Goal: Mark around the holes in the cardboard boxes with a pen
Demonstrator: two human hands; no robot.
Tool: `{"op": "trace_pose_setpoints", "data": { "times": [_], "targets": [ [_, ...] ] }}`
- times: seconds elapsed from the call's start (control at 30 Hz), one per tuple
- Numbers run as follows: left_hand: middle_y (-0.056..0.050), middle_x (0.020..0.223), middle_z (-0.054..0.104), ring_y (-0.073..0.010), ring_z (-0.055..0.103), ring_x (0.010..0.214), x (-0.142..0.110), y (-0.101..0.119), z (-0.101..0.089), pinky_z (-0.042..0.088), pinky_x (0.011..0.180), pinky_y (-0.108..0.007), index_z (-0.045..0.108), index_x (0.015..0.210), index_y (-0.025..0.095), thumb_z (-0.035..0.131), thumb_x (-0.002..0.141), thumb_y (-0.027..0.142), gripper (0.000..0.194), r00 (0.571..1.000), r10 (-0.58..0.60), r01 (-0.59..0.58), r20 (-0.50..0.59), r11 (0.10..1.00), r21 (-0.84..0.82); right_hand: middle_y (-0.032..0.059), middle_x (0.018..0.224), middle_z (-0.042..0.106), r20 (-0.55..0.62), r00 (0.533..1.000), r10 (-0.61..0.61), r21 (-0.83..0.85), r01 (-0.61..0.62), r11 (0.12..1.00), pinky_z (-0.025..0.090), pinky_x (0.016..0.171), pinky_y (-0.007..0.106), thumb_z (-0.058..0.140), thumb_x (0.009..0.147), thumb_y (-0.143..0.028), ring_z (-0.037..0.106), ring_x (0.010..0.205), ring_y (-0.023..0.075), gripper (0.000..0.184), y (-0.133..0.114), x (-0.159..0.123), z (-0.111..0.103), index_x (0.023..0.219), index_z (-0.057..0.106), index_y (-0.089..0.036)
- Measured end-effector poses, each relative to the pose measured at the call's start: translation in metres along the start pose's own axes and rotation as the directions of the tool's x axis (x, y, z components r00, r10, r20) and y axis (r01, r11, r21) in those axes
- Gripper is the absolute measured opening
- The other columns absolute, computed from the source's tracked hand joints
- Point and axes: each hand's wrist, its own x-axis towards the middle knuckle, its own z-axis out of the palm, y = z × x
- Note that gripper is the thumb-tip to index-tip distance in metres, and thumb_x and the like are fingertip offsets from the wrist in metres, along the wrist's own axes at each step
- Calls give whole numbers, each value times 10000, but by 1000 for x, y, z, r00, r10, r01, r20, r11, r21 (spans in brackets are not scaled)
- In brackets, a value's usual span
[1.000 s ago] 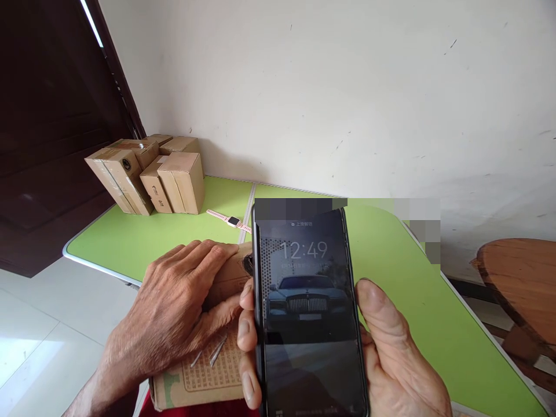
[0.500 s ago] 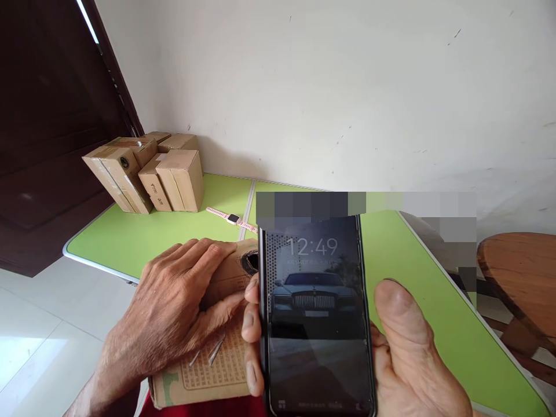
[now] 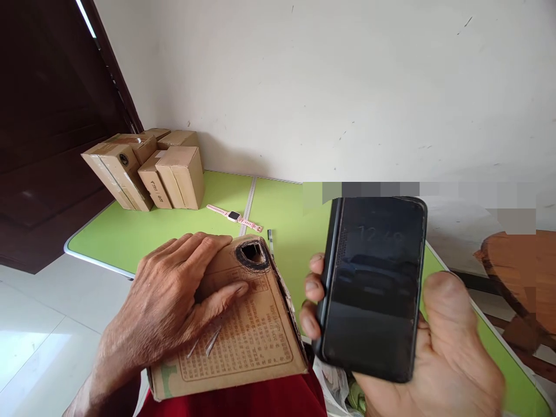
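Brown cardboard box (image 3: 260,341) is lying in front of me, by the near edge of the green tabletop (image 3: 286,211), with red cloth (image 3: 264,397) showing below it. My left hand (image 3: 169,295) is lying over the left part of its printed face, fingers together and reaching the upper edge, thumb stretching toward the middle; I cannot tell whether the fingertips are hooking over and gripping. Near the box's upper right corner a ragged hole (image 3: 253,253), ringed in black, is opening through the face.

My right hand (image 3: 452,353) is grasping a black smartphone (image 3: 373,289), fingers wrapping its left side, thumb standing just beside its right side. I am holding the phone raised, right of the box and apart from it; its dim screen is showing faint digits.

On the surface: a pink-strapped smartwatch (image 3: 234,216) is lying face up, its strap crossing the pale seam (image 3: 249,202). A pen (image 3: 270,237) is lying just beyond the box's upper right corner, partly hidden. Several cartons (image 3: 180,176) are standing grouped at the far left corner, near the wall (image 3: 278,104). Past the right edge, a wooden top (image 3: 508,266) is showing, partly pixelated.
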Motion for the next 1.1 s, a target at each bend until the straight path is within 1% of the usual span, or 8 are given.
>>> {"op": "trace_pose_setpoints", "data": {
  "times": [0.1,0.17,0.27,0.4,0.5,0.63,0.9,1.1],
  "targets": [
    [-31,1113,829,-259,773,937,-2,-1,0,556,812,-400,732,1335,234,617,1178,569,387,1000,-9,9,2,1000,8,127,1242,905,-105,988,-109,-105,98,990,764,840,507,915,963,-631,892,1054,373,447,5,21,-35,1253,899,-290],
    [-29,1114,829,-260,777,947,-2,-1,0,562,815,-402,732,1335,235,611,1179,574,392,1000,-5,5,4,1000,3,133,1190,914,-261,955,-142,-195,92,977,767,797,471,926,913,-687,906,973,359,539,13,38,-68,1231,894,-252],
    [-37,1116,830,-261,786,946,1,-1,1,575,814,-407,733,1321,224,601,1182,578,403,1000,14,-14,8,1000,-3,147,1042,918,-441,897,-38,-313,-114,943,744,755,395,929,863,-684,901,877,324,559,30,60,-118,1103,891,-181],
    [-59,1103,829,-278,792,936,6,0,3,584,798,-421,739,1300,206,577,1182,604,446,1000,31,-31,4,999,17,94,827,876,-494,868,-44,-485,-233,843,687,659,362,1008,641,-664,826,701,287,541,51,76,-158,880,857,-203],
    [-65,1110,832,-277,792,934,8,2,3,584,803,-427,742,1289,203,572,1184,608,451,1000,23,-23,21,999,21,67,738,820,-482,873,-69,-544,-237,805,639,622,359,1018,510,-656,753,639,262,552,61,81,-166,784,810,-224],
    [-60,1105,831,-274,788,923,8,6,2,575,798,-431,744,1290,201,588,1181,602,444,999,25,-26,35,999,22,37,759,766,-458,877,-147,-663,-227,713,585,673,364,898,573,-739,697,687,243,556,64,87,-167,769,716,-251],
    [-60,1134,849,-286,805,950,10,5,7,575,811,-443,732,1307,205,581,1189,579,420,998,58,-59,29,998,28,120,868,789,-384,872,-305,-909,-300,288,491,819,450,646,692,-795,705,848,350,585,48,83,-172,906,715,-255],
    [-92,1118,855,-324,821,961,9,5,8,582,790,-473,756,1265,172,531,1192,624,510,999,53,-53,11,998,37,183,960,835,-333,896,-292,-943,-319,98,562,921,518,510,724,-816,776,932,406,633,45,76,-171,1008,663,-271]
  ]
}}
